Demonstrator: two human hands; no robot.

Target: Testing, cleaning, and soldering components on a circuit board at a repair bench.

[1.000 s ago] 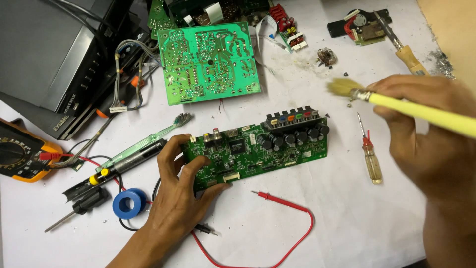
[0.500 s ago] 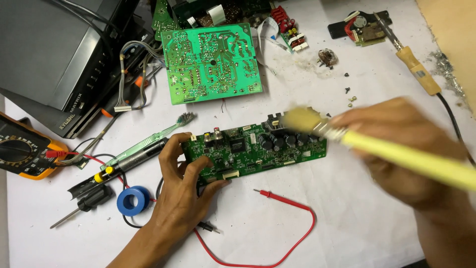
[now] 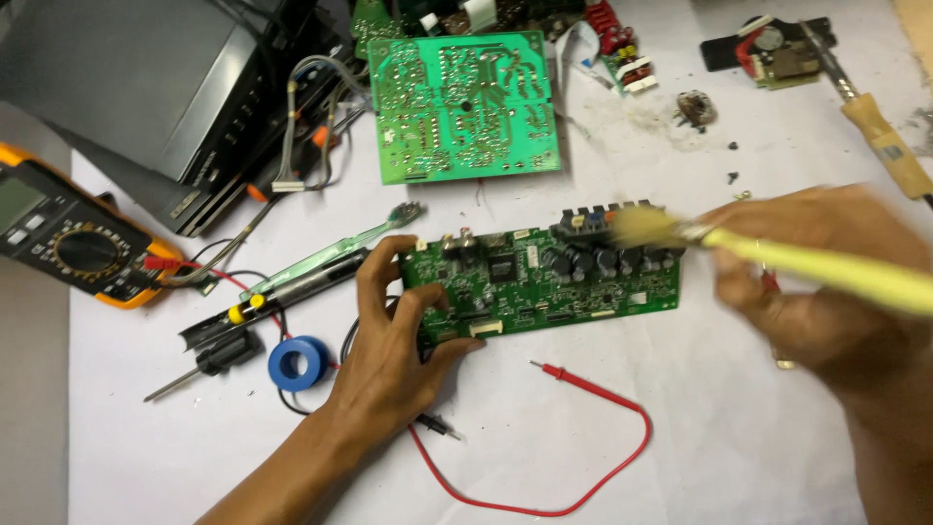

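Right now the long green circuit board [image 3: 544, 282] lies flat on the white counter [image 3: 739, 437], and my left hand [image 3: 389, 360] has its grip clamped on the board's left end, thumb on top. My right hand [image 3: 816, 282], blurred, has its grip closed around a yellow-handled brush [image 3: 777, 258], whose bristles touch the dark capacitors at the board's upper right. Just in front lies a red probe lead [image 3: 603, 447]. Beside my left hand sits a blue tape roll [image 3: 296, 363]; farther off are a second green board [image 3: 462, 105], a multimeter [image 3: 78, 243] and a soldering iron [image 3: 870, 122].
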